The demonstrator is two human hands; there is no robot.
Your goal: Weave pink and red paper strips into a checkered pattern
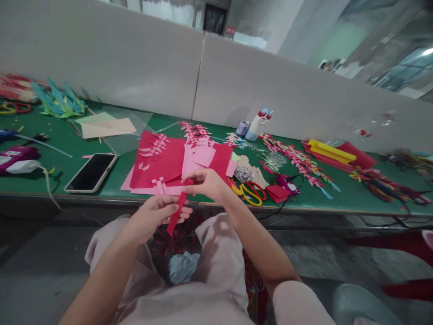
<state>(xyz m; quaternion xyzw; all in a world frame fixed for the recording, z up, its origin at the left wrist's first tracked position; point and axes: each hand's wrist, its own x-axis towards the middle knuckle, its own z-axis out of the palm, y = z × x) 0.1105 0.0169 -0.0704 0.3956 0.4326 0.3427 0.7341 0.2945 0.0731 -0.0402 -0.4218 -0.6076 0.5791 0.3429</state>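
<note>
A narrow red paper strip (175,217) slants down between my hands, just in front of the table edge. My left hand (157,214) grips its middle between thumb and fingers. At the upper end, my right hand (204,184) pinches red paper between thumb and forefinger; whether it is a fold of the same strip I cannot tell. Beyond my hands, red sheets (162,162) lie on the table over pink ones, with loose pink paper pieces (203,156) and small cut pink shapes (157,146) on top.
Yellow-handled scissors (250,193) lie right of my right hand. A phone (91,173) and a purple glue gun (20,160) are on the left. A white bottle (257,126) stands near the back partition (135,63). Braided paper strands (294,158) stretch across the right.
</note>
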